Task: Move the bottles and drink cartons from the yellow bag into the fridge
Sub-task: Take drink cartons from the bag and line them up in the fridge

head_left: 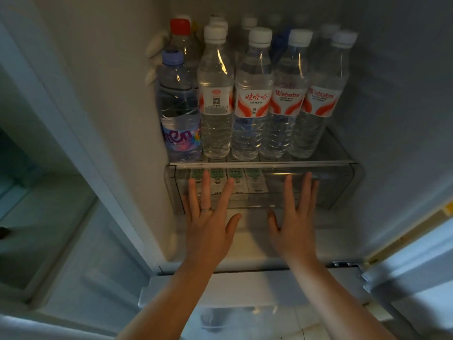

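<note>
Left hand point(208, 224) partly covers cartons point(255, 184), dim inside the clear drawer point(338, 187).

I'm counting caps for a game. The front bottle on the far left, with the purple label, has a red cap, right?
Not quite. In the head view the front bottle on the far left, with the purple label, has a pale blue cap. The red cap sits on the bottle behind it.

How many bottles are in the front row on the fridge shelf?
5: one purple-capped bottle at the left end, then four red-labelled bottles side by side to its right. Others stand behind them, partly hidden.
</note>
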The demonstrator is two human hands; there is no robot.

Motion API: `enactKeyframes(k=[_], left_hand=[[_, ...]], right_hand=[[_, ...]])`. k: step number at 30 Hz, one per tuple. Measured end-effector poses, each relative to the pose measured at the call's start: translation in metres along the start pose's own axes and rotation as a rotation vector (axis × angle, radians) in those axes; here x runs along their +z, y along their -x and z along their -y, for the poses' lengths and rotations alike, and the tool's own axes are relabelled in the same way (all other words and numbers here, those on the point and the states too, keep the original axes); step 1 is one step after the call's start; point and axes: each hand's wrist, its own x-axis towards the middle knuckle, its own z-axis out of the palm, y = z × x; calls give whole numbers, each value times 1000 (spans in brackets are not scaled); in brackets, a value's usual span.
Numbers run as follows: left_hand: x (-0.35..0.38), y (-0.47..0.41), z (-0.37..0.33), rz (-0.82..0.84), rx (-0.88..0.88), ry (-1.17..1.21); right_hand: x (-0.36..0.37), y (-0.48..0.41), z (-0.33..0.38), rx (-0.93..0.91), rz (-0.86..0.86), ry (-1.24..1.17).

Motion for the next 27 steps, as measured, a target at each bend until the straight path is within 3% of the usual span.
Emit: enactKeyframes(k=[6, 13, 19, 27], left_hand=[[-3, 1, 2, 45, 19, -22], [-21, 22, 8, 152, 55, -53], [-35, 72, 6, 336, -6, -65], [-52, 164, -27, 334, -140, -185]], right_hand=[[-7, 2, 0, 6, 13, 25], [-23, 39, 13, 113, 164, 197], [-32, 92, 15, 90, 276, 249], [-64, 154, 10, 14, 432, 191]])
